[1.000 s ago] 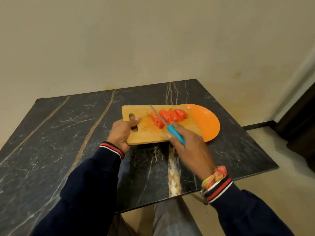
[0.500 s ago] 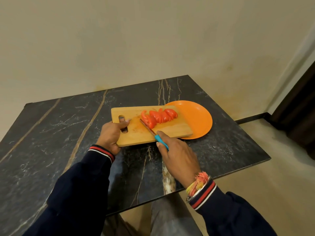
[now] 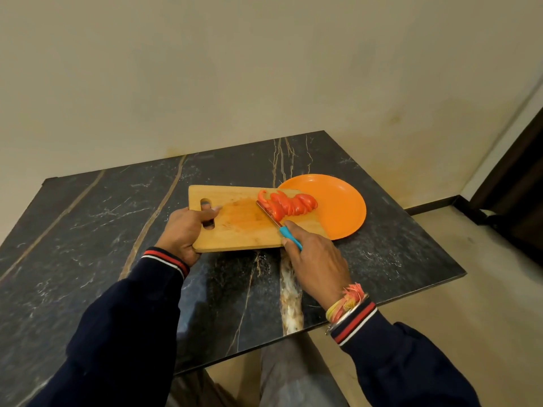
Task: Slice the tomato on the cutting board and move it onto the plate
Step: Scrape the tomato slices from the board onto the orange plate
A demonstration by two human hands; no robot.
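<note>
Two hands work at the cutting board (image 3: 241, 227). The left hand (image 3: 188, 230) grips its left end, with one finger showing through the handle slot. The right hand (image 3: 317, 259) is wrapped round the blue handle of the knife (image 3: 276, 221), whose blade lies against the left side of the tomato slices (image 3: 289, 205). These sit bunched at the board's far right corner, just beside the orange plate (image 3: 343, 207). The board's right end overlaps the plate's left rim. The dark marble table (image 3: 88, 230) stretches wide to the board's left, and the plate lies nearer the table's right edge.
</note>
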